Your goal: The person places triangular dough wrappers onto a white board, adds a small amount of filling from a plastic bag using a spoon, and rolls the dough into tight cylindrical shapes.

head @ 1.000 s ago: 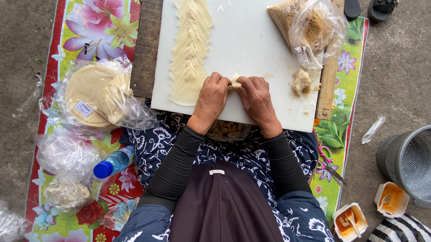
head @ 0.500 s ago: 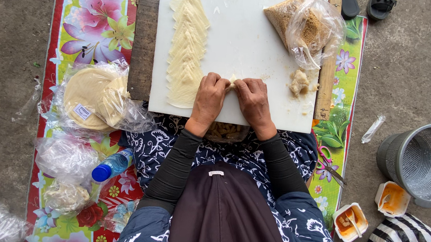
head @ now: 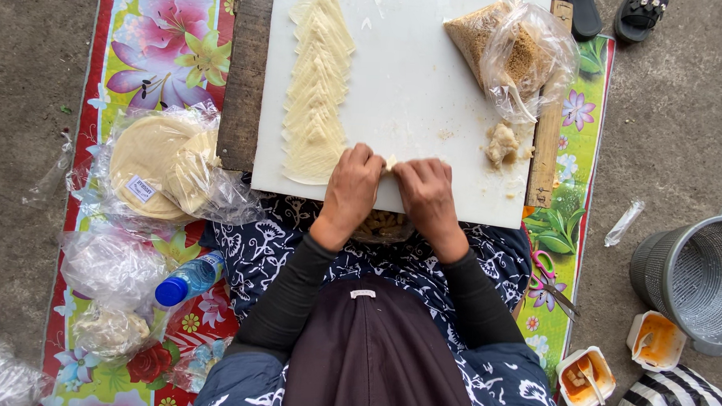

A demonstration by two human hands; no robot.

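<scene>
Head cam looking straight down: the left hand (head: 352, 193) and right hand (head: 428, 199) are curled in together, fingertips pinching a little pale dough piece (head: 390, 162) that sits right between them at the near edge of the white board (head: 406, 91). Just beyond the left hand there's a row of overlapping pastry wrappers (head: 316, 87). Off past the right hand sits a small lump of filling (head: 501, 142), and further out a plastic bag of crumbly brown filling (head: 510, 51).
</scene>
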